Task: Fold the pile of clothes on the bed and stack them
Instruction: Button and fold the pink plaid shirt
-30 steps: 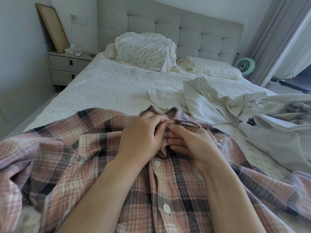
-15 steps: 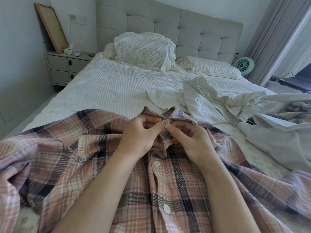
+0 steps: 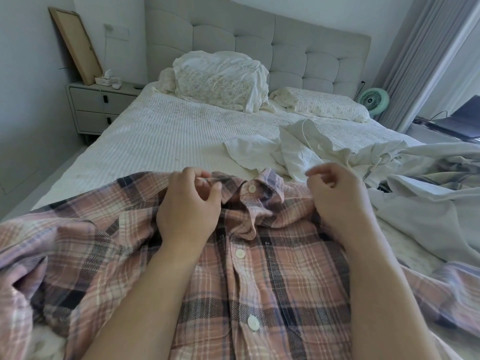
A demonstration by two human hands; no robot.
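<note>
- Head view: we see a pink plaid shirt (image 3: 259,268) spread front-up across the near part of the bed (image 3: 161,136), its placket buttoned up to the collar button (image 3: 251,188).
- The left hand (image 3: 189,206) rests over the shirt just left of the collar, fingers loosely curled; we cannot tell whether the fingertips pinch the collar edge.
- The right hand (image 3: 337,196) sits above the shirt's right shoulder, fingers loosely curled and holding nothing.
- A crumpled white garment (image 3: 291,149) lies beyond the collar; more pale clothes (image 3: 428,183) are heaped at the right.
- Two pillows (image 3: 220,79) lean near the grey headboard (image 3: 285,42); a nightstand (image 3: 98,105) stands at the left, a green fan (image 3: 373,100) at the right.
</note>
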